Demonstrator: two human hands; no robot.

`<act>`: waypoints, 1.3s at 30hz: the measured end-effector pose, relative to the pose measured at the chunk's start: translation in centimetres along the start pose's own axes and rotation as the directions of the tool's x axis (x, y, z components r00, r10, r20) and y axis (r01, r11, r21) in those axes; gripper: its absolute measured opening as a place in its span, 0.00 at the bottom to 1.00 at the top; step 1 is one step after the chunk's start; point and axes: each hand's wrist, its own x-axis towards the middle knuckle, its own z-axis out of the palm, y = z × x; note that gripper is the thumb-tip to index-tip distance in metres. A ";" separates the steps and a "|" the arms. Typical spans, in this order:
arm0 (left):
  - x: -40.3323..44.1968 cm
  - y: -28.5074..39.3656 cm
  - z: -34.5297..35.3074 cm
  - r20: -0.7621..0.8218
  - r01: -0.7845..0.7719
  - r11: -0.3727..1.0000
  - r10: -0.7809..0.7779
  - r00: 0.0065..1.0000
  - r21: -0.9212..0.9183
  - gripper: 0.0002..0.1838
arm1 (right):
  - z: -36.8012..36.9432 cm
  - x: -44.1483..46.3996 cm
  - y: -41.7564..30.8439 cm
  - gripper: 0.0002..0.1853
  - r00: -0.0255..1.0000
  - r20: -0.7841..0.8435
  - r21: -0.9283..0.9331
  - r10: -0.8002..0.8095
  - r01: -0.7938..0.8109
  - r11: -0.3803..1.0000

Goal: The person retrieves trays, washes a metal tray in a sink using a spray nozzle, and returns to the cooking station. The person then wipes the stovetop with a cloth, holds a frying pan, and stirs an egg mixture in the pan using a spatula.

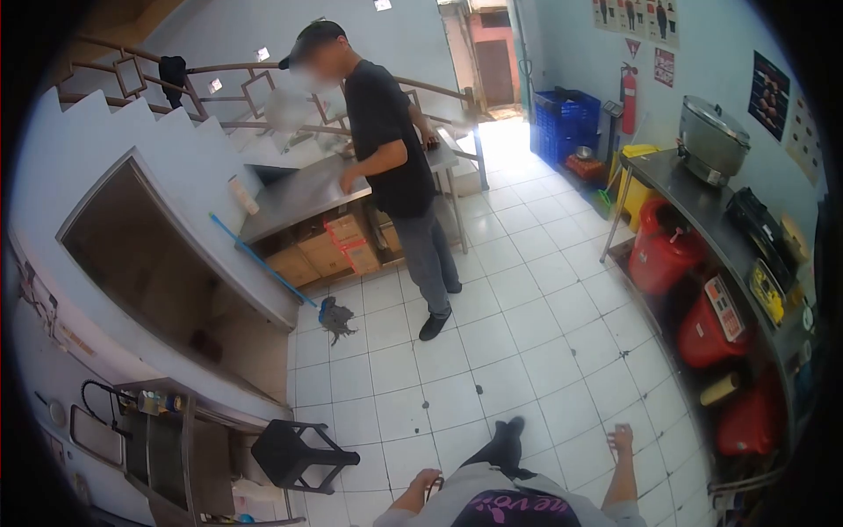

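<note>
Low in the view, my left hand hangs beside my body, its fingers loosely bent and apart. A black plastic stool is the nearest thing to it, not touched. Farther right, my right hand is held out over the white tiled floor. Its fingers are loosely curled, with no object visible in them. My grey shirt with a dark printed front and one dark shoe show between the hands.
A person in dark clothes stands at a steel table. A mop leans nearby. Right, a steel shelf carries a large pot above red bins. Blue crates stand near the doorway. A sink is left.
</note>
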 end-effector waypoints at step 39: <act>13.6 50.9 40.7 0.443 -0.387 0.455 -0.019 0.896 0.802 0.21 | -11.8 -5.3 8.7 0.37 0.712 -0.463 0.294 0.527 -0.438 0.850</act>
